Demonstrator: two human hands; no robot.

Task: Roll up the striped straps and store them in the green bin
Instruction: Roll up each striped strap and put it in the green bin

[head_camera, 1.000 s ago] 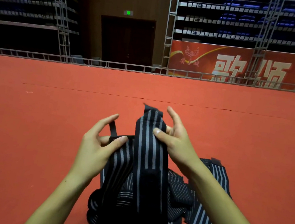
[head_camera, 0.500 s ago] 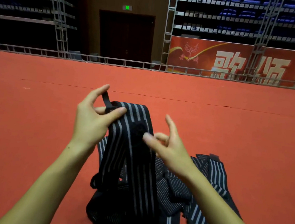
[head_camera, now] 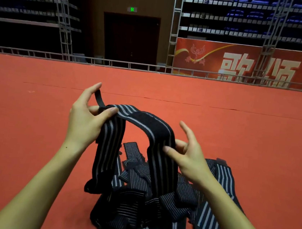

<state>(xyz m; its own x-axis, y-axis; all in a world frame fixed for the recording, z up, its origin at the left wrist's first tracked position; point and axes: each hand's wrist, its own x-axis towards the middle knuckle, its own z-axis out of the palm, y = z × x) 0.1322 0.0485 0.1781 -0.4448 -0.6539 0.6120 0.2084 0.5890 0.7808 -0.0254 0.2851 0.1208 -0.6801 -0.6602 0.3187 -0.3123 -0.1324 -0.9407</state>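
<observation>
- Red floor (head_camera: 30,138) lies bare to the left of the left hand (head_camera: 85,123) and runs bare ahead as far as the railing (head_camera: 114,63).
- Open floor to the right of the right hand (head_camera: 188,156) too.
- The held strap (head_camera: 145,121) arches between the hands, leaving a gap under it.
- Below, the strap pile (head_camera: 146,198) covers the floor between the forearms and blocks a low pass there.
- Railing and banner (head_camera: 246,63) close off the far edge.

Our left hand (head_camera: 87,124) now lifts the black grey-striped elastic strap (head_camera: 145,125) higher, arching it away from our right hand (head_camera: 187,154), which pinches lower down.
</observation>
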